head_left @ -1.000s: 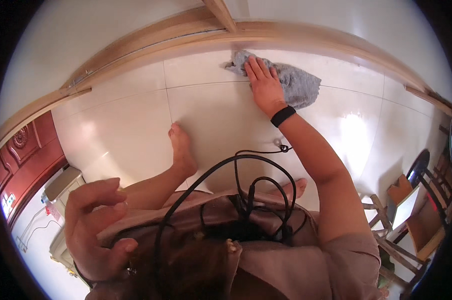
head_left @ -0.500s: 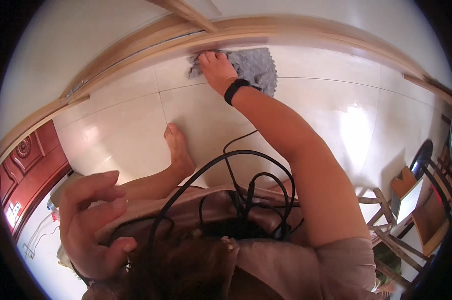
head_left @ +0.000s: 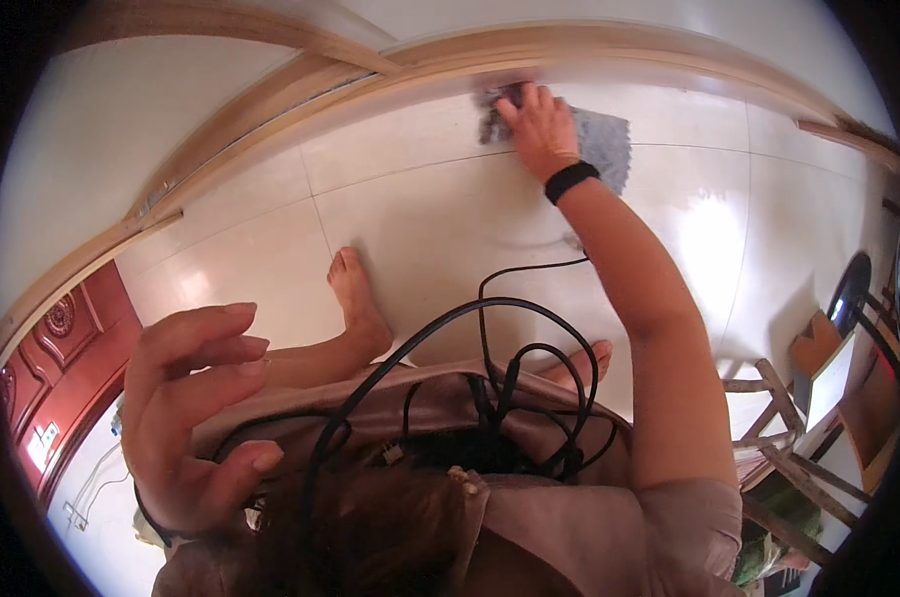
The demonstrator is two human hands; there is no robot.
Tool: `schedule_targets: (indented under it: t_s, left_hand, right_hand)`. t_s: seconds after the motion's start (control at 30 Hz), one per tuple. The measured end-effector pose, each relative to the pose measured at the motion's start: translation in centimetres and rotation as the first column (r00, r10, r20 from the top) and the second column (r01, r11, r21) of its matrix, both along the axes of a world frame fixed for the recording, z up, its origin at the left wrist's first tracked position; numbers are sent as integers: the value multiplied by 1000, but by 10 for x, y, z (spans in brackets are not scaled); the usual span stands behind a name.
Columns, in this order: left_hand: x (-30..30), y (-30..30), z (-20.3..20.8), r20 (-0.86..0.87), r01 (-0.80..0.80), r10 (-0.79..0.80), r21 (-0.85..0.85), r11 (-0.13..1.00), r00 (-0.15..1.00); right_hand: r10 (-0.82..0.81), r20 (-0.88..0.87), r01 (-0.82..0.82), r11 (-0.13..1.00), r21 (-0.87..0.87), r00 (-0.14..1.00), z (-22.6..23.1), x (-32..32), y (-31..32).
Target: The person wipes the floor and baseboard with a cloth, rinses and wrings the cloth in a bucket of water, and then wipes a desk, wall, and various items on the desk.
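A soft grey cloth (head_left: 607,144) lies rumpled on the glossy cream tile floor (head_left: 420,219), just beside the smooth, pale wooden rail (head_left: 589,42) that curves across the upper part of the view. Its right edge is cut in small zigzag teeth, while its left end is bunched, darker and blurred. The right hand (head_left: 546,134) rests palm down over the cloth, fingers extended and a little spread, thumb out to the left; whether the fingertips pinch any of the fabric I cannot tell. A matte black band (head_left: 571,183) circles that wrist. The left hand (head_left: 181,408) hangs in the air at the lower left, holding nothing, its fingers curved and thumb well apart in a C shape. A round black cable (head_left: 500,300) loops before the satiny mauve garment (head_left: 589,537). A carved, reddish-brown door (head_left: 87,333) stands far left; rough branch-like wooden legs (head_left: 783,398) show at right.
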State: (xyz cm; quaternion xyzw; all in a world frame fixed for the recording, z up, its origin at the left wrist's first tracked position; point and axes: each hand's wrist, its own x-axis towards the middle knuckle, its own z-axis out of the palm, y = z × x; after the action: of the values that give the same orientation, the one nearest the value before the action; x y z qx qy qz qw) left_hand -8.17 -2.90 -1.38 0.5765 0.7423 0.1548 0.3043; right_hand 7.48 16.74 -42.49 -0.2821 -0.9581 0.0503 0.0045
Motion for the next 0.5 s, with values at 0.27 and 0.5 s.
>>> schedule_targets:
  t_s: [0.27,0.5]
  left_hand:
    - [21,-11,10,-29,-50,49,-42,998,998]
    - [35,-16,17,-75,-50,45,-63,997,996]
  right_hand:
    - [-193,22,192,952,-238,981,16,32,1]
    - [311,-386,-427,866,-261,868,26,-93,-125]
